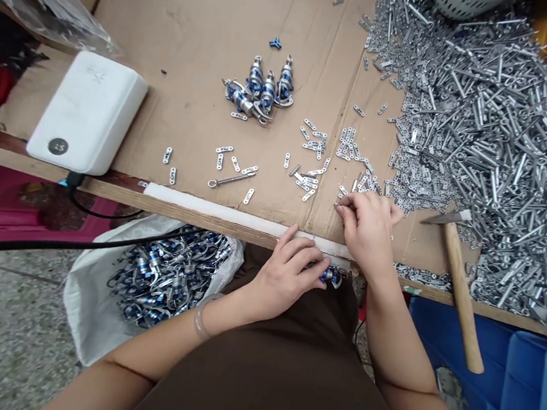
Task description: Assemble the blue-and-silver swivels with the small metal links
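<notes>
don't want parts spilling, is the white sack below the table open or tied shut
Open. The white sack is spread wide at the mouth, with blue-and-silver fittings visible inside.

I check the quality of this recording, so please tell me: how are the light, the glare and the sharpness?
Head view: light on the cardboard is soft, without hard shadows; head view: the metal pile glints with scattered highlights; head view: the right hand shows no strong motion blur.
</notes>
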Demonstrator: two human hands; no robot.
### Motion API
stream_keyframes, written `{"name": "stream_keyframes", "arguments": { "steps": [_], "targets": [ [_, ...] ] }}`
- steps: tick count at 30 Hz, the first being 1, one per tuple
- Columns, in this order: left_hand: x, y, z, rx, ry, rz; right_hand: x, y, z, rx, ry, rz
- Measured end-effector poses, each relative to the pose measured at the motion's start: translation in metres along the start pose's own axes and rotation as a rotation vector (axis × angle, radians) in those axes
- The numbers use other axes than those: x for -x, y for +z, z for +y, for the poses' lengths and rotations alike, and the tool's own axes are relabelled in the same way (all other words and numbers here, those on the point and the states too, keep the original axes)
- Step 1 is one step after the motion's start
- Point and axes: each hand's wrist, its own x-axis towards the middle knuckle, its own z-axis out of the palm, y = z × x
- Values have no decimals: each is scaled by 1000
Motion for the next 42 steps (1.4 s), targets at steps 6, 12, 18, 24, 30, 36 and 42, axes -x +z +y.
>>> {"name": "stream_keyframes", "arguments": {
  "steps": [6, 12, 18, 24, 30, 36, 42],
  "targets": [
    [1, 0, 1, 45, -22, 44, 36, -28, 7, -297, -37, -215],
    [2, 0, 0, 125, -20, 94, 77, -28, 4, -320, 11, -262],
    [0, -2, 1, 122, -33, 101, 88, -13, -14, -338, 85, 58],
    [0, 0, 1, 122, -40, 106, 93, -6, -19, -66, 160, 68],
    [-1, 0, 1, 124, -48, 111, 85, -12, -6, -189, 205, -92],
    [-1, 0, 0, 126, -46, 93, 81, -10, -5, -220, 247, -171],
    [-2, -1, 1, 123, -58, 75, 79, -12, -1, -308, 289, -56]
  ]
}}
